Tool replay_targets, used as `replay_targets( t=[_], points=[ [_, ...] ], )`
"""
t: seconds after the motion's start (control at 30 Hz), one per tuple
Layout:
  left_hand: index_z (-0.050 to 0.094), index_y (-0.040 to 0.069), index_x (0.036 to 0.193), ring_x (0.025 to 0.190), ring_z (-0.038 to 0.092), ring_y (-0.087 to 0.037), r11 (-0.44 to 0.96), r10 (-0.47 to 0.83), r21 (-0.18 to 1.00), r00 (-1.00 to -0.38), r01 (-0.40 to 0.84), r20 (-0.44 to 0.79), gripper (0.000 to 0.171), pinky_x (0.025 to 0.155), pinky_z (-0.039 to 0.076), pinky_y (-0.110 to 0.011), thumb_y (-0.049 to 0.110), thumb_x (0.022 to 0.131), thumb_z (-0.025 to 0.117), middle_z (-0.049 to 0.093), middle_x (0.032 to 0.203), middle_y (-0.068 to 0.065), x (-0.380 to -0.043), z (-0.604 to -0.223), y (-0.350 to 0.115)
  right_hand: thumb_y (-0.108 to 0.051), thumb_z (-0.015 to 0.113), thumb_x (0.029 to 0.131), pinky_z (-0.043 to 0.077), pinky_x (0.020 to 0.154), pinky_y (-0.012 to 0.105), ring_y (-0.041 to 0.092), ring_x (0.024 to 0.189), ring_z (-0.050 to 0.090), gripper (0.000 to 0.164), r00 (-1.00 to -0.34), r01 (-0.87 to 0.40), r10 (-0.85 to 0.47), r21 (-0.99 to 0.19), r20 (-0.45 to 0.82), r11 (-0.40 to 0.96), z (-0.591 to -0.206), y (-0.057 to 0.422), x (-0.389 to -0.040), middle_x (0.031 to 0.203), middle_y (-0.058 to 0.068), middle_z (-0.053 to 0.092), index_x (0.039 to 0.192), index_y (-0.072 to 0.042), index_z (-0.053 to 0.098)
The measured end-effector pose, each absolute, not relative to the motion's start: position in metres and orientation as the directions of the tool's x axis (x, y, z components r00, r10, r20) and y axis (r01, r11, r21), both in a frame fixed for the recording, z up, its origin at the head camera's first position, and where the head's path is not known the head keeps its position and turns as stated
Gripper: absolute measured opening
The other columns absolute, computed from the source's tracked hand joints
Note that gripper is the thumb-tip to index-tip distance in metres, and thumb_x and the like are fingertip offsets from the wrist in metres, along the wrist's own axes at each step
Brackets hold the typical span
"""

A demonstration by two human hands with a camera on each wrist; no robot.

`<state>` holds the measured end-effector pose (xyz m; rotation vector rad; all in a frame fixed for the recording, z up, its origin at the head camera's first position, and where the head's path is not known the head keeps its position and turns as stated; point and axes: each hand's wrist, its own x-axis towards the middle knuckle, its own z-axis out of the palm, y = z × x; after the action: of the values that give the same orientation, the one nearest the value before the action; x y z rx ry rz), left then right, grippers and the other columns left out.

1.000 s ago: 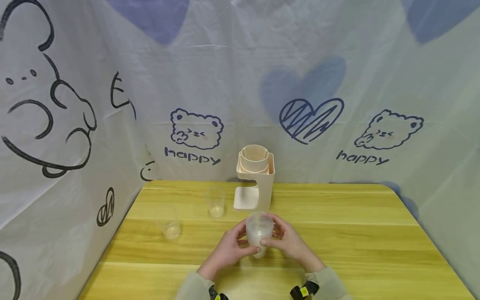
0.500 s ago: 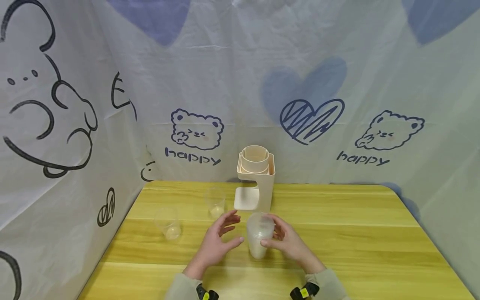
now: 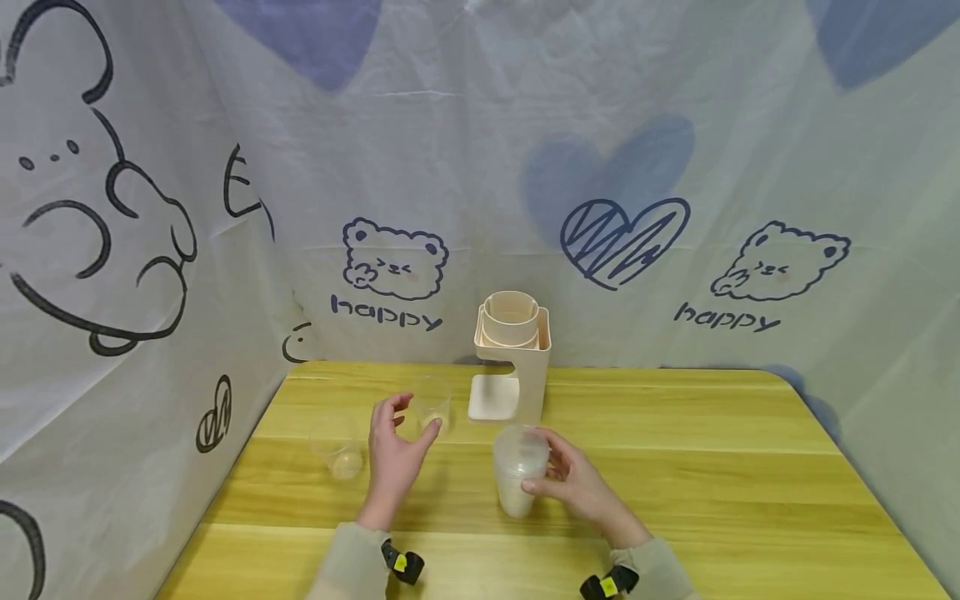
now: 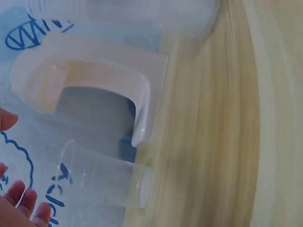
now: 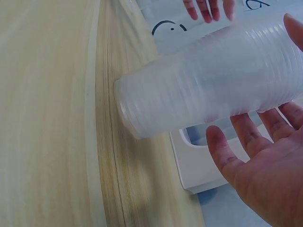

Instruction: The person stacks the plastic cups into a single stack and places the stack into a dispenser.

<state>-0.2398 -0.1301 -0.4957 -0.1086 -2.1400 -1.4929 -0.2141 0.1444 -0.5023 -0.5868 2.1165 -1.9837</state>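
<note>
A stack of nested clear plastic cups [image 3: 516,483] stands upright on the table in front of me. My right hand [image 3: 583,490] holds it from the right, thumb on the near side and fingers curled behind. Those fingers lie along the stack [image 5: 203,85] in the right wrist view. My left hand [image 3: 396,457] is held out with thumb and fingers spread apart, nothing gripped. It is nearest to a single clear plastic cup [image 3: 432,410] standing at the back left. In the left wrist view this cup [image 4: 104,179] shows beyond the spread fingers.
A cream-coloured holder [image 3: 532,379] with a round cup-like top and a flat base stands at the back middle. Another clear cup [image 3: 343,463] is on the left side of the wooden table [image 3: 712,483]. A printed cloth [image 3: 480,167] hangs behind it.
My left hand has let go of the cup stack and moved left and away from me, toward the single cup. The right hand stays on the stack.
</note>
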Motion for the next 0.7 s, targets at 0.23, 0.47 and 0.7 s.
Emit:
replay_targets(
  t=[0.23,0.47,0.7],
  points=[
    [0.028,0.003,0.150,0.131,0.039,-0.032,0.380,-0.207,0.890,-0.915,0.250,0.346,0.086,0.110,0.035,-0.047,0.019,0.084,0.080,0.041,0.143,-0.018,-0.256,-0.497,-0.134,-0.008,0.078,0.084,0.041,0.105,0.046,0.036,0.126,0.047,0.070,-0.905,-0.158,-0.404,-0.987,0.130,0.036,-0.501,0.145,-0.213,0.136,0.021,0.049,0.143,0.001,0.041],
    [0.016,0.006,0.156,0.138,0.032,-0.035,0.394,-0.155,0.911,-0.968,0.123,0.198,0.099,0.114,0.030,-0.049,0.031,0.084,0.080,0.030,0.153,-0.019,-0.269,-0.499,-0.134,-0.008,0.078,0.084,0.040,0.105,0.046,0.036,0.127,0.046,0.070,-0.905,-0.151,-0.406,-0.988,0.126,0.030,-0.501,0.145,-0.213,0.137,0.021,0.048,0.143,0.000,0.041],
    [0.020,0.002,0.154,0.136,0.034,-0.039,0.424,-0.161,0.903,-0.976,0.069,0.150,0.102,0.112,0.032,-0.054,0.032,0.080,0.083,0.033,0.150,-0.023,-0.279,-0.502,-0.132,-0.009,0.078,0.084,0.039,0.106,0.046,0.037,0.129,0.045,0.070,-0.909,-0.137,-0.402,-0.990,0.111,0.037,-0.501,0.144,-0.213,0.138,0.021,0.047,0.144,-0.001,0.041]
  ],
)
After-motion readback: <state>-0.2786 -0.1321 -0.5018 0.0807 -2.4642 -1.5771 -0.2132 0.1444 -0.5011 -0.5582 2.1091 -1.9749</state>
